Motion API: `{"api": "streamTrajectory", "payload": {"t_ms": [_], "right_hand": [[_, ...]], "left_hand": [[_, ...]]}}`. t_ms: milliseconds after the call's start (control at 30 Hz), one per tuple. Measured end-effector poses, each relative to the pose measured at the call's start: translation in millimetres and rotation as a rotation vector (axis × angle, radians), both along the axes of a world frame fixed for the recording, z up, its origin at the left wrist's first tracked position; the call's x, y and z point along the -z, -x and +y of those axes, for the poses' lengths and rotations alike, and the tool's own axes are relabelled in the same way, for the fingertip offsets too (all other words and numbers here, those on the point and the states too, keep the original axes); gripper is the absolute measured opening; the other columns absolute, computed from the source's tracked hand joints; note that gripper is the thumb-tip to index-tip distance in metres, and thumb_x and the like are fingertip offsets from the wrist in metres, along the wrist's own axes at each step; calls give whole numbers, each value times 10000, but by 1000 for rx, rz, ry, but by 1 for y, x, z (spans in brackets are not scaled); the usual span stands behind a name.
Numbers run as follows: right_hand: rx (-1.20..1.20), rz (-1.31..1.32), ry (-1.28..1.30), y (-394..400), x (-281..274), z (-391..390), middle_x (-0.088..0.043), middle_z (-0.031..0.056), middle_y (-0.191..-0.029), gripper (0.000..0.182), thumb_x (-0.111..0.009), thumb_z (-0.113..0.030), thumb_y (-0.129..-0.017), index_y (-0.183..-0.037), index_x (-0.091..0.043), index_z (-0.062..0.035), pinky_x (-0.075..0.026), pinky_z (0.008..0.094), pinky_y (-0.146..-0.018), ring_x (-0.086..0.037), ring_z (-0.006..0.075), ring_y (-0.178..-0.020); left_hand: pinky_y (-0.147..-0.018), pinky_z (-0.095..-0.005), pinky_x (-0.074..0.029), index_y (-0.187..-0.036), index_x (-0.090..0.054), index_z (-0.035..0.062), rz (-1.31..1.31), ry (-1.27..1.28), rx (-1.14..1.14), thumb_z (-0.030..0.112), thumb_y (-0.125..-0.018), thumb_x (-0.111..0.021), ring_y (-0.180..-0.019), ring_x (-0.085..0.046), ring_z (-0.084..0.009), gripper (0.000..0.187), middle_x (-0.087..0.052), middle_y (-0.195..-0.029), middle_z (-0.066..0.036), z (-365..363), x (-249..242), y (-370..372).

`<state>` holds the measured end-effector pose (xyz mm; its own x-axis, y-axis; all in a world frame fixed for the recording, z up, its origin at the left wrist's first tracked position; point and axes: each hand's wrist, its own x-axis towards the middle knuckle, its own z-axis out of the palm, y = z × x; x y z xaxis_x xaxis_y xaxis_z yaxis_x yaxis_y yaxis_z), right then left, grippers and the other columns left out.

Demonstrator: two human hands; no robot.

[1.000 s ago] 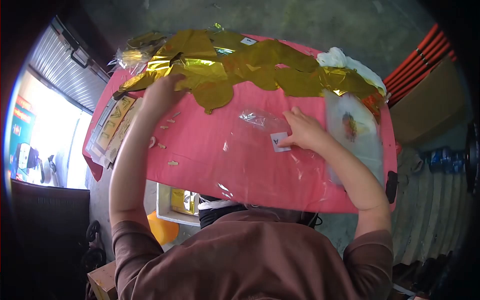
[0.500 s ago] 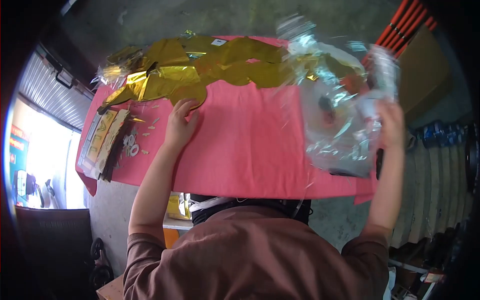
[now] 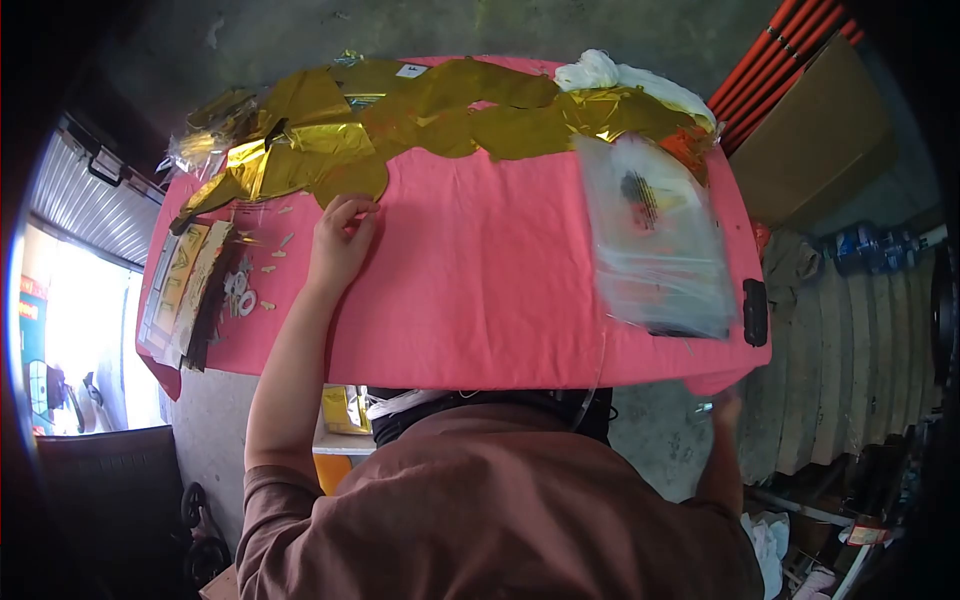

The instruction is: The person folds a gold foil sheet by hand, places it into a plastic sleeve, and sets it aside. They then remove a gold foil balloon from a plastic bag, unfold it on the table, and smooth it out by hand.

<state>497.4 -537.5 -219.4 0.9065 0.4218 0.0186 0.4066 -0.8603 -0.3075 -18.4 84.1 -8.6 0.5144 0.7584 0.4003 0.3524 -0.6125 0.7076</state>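
My left hand (image 3: 343, 240) rests on the pink cloth (image 3: 450, 280), fingers loosely curled in and nothing visible in them. Its fingertips are right at the lower edge of a rounded gold foil piece (image 3: 360, 180), part of a crumpled gold foil strip (image 3: 480, 105) along the far side. Low at the right, beyond the table's near corner, hangs my right hand (image 3: 728, 408), small and blurred, with a tiny shiny glint beside it; I cannot tell what it holds. A stack of clear plastic bags (image 3: 660, 265) with dark print lies on the right of the cloth.
At the table's left stand bundled card pieces (image 3: 190, 285), with white rings (image 3: 245, 300) and small scraps beside them. A black object (image 3: 754, 312) sits at the right edge. White plastic (image 3: 590, 72) lies at the far right, near orange poles (image 3: 775, 65) and a cardboard box (image 3: 830, 130).
My right hand has dropped from above the plastic bags to below the table's right corner. The crinkled clear plastic it moved is gone from view, leaving the bag stack flat. My left hand stays by the foil.
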Motion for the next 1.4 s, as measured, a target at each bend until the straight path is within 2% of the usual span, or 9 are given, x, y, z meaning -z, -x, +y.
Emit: {"api": "streamTrajectory", "payload": {"t_ms": [67, 133, 200, 267, 500, 700, 767, 1200, 1400], "right_hand": [[-96, 52, 120, 54, 6, 50, -617, 175, -812, 206, -562, -92, -778, -961, -584, 0, -461, 424, -679, -601, 300, -742], [-478, -74, 90, 71, 23, 79, -626, 201, -931, 272, -578, -126, -796, -1049, -579, -28, -453, 457, -774, -606, 340, -895], [-490, -87, 64, 104, 8, 132, -581, 209, -1127, 361, -586, -158, -806, -1147, -550, -48, -411, 457, -901, -541, 349, -1084], [-593, 126, -220, 129, -6, 188, -511, 206, -1249, 397, -570, -148, -810, -1193, -531, -48, -367, 433, -981, -472, 360, -1170], [-772, 158, -131, 137, -42, 295, -492, 203, -1271, 396, -544, -150, -828, -1212, -518, -57, -360, 434, -988, -451, 357, -1192], [-987, 179, -50, 153, -56, 316, -473, 199, -1293, 395, -519, -152, -846, -1231, -504, -66, -353, 435, -996, -430, 354, -1214], [-1029, 177, -12, 157, -63, 319, -467, 198, -1301, 395, -511, -152, -852, -1238, -500, -69, -351, 435, -998, -423, 353, -1221], [-1078, 360, 377, 195, -123, 251, -450, 199, -1320, 394, -458, -112, -873, -1265, -485, -81, -354, 428, -1003, -399, 356, -1248], [-1159, 679, 647, 234, -256, 273, -588, 208, -1085, 409, -465, 18, -777, -1173, -542, -46, -458, 410, -857, -555, 356, -1041]], "left_hand": [[-721, -267, -501, -907, -635, 7, -32, 0, -32, 13, -790, -596, -863, -615, -198, 124, -615, -1000, -87, 0, 0, -1], [-718, -267, -500, -903, -634, 8, -36, -27, -23, 12, -791, -594, -862, -614, -196, 119, -616, -994, -86, 3, 3, 0], [-716, -268, -498, -899, -633, 8, -41, -52, -23, 11, -793, -592, -861, -614, -193, 114, -618, -988, -85, 2, 3, 2], [-762, -265, -491, -918, -621, 1, 10, 7, -39, 7, -834, -558, -915, -599, -183, 105, -602, -1025, -96, -2, -2, 2], [-740, -269, -491, -918, -623, 14, -14, -80, -64, 16, -820, -570, -861, -600, -183, 111, -611, -970, -93, 3, 6, 4], [-728, -308, -493, -897, -629, 36, 73, -92, -135, 73, -794, -617, -853, -600, -239, 110, -611, -951, -105, 1, 0, 7], [-778, -358, -482, -902, -627, 36, 216, -419, -173, 141, -785, -638, -899, -582, -287, 158, -611, -959, -106, 2, -4, 12], [-712, -363, -508, -758, -594, 50, 619, -533, -98, 187, -804, -575, -861, -575, -271, 145, -606, -820, -86, 46, 3, 23], [-686, -343, -513, -765, -596, 61, 689, -650, -139, 166, -816, -544, -822, -583, -244, 128, -585, -783, -70, 45, 11, 22]]}}
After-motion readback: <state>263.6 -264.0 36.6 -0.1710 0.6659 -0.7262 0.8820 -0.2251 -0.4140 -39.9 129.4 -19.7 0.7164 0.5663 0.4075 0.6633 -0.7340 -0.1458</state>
